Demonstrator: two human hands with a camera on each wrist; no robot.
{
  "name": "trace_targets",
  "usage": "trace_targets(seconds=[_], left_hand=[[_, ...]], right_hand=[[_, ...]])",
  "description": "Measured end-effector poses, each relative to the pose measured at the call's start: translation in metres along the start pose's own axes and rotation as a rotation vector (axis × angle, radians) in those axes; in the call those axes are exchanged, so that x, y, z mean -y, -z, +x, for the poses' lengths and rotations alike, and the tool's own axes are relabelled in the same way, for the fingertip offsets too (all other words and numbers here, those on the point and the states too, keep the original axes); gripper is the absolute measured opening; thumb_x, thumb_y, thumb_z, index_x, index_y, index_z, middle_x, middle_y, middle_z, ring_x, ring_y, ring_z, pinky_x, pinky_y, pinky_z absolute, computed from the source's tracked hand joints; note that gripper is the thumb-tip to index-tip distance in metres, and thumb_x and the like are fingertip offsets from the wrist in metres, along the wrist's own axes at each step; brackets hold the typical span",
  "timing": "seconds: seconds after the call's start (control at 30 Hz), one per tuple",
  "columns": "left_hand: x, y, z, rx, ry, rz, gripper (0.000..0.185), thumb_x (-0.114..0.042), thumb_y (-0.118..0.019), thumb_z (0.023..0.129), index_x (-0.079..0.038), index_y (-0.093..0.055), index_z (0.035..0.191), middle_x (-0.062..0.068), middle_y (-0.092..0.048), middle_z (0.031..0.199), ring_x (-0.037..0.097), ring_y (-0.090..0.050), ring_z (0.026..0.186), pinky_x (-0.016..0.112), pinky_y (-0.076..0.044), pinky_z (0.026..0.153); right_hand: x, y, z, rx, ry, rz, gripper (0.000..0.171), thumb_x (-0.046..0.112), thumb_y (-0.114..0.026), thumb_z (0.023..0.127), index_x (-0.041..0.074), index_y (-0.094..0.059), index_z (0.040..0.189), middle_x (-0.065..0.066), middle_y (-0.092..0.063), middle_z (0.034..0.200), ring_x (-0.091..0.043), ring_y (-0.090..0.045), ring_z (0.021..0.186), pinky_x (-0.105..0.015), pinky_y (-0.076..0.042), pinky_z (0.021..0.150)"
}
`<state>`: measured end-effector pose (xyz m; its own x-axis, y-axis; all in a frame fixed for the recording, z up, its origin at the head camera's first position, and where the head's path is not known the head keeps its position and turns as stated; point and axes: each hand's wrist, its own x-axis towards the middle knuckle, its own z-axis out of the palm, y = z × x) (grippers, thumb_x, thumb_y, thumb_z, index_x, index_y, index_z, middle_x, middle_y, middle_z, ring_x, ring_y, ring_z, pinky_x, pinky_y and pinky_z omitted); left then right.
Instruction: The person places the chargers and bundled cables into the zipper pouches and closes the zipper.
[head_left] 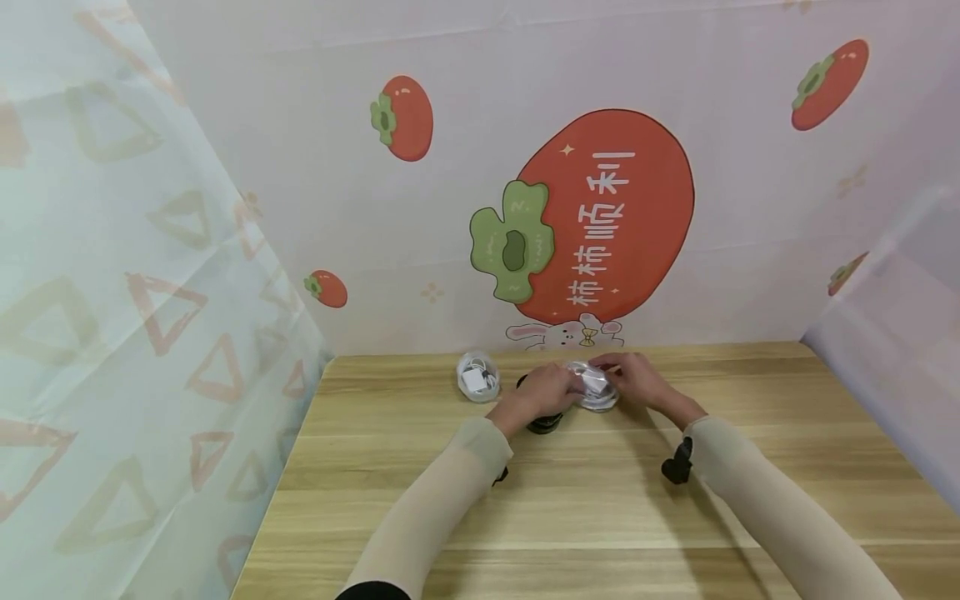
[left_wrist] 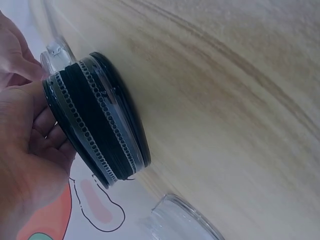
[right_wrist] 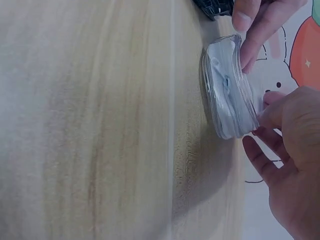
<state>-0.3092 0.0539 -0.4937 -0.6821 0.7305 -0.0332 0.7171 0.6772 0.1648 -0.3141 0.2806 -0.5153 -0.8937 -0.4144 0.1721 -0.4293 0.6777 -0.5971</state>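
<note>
A clear round zip pouch (head_left: 596, 387) holding white items lies near the back of the table, between both hands. My right hand (head_left: 637, 381) pinches its upper edge with thumb and fingertips, as the right wrist view shows. From the other side my left hand (head_left: 546, 387) reaches over a black zip pouch (left_wrist: 95, 115), and its fingers touch the clear pouch's top. Whether the left thumb and finger pinch it is unclear. In the head view the left hand partly covers the black pouch.
Another clear round pouch (head_left: 477, 379) with a white charger and cable stands left of the black pouch. Behind the wooden table (head_left: 585, 517) rises a printed cloth backdrop (head_left: 435, 233). A patterned cloth wall (head_left: 150, 333) borders the left side.
</note>
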Motion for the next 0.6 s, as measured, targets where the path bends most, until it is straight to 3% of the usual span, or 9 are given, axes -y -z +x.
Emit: trace_targets(seconds=[0.17,0.37,0.6], left_hand=[[-0.0039,-0.0021,0.0006,-0.017,-0.018,-0.039,0.02,-0.026,-0.064,0.108,-0.024,-0.08,0.12,-0.009,-0.077,0.118,0.009,-0.068,0.104,0.026,-0.054,0.094],[-0.0072,-0.0037,0.0011,-0.001,-0.006,-0.019,0.025,-0.029,-0.063,0.108,-0.028,-0.079,0.127,-0.01,-0.075,0.127,0.009,-0.069,0.113,0.029,-0.055,0.097],[-0.0075,-0.0022,0.0013,0.013,-0.022,-0.026,0.018,-0.027,-0.064,0.107,-0.024,-0.08,0.117,-0.012,-0.076,0.113,0.007,-0.066,0.1,0.028,-0.055,0.09]], right_hand=[[-0.0031,0.0002,0.0048,0.015,0.011,-0.008,0.033,-0.013,-0.061,0.097,-0.005,-0.073,0.126,-0.023,-0.074,0.122,-0.039,-0.071,0.111,-0.056,-0.06,0.091],[-0.0059,0.0004,0.008,0.019,0.014,-0.002,0.032,-0.013,-0.061,0.097,-0.003,-0.075,0.124,-0.021,-0.075,0.121,-0.038,-0.071,0.111,-0.056,-0.06,0.092],[-0.0044,0.0017,0.0056,-0.002,0.022,0.038,0.032,-0.012,-0.06,0.097,-0.009,-0.07,0.128,-0.026,-0.073,0.123,-0.044,-0.069,0.115,-0.059,-0.059,0.094]])
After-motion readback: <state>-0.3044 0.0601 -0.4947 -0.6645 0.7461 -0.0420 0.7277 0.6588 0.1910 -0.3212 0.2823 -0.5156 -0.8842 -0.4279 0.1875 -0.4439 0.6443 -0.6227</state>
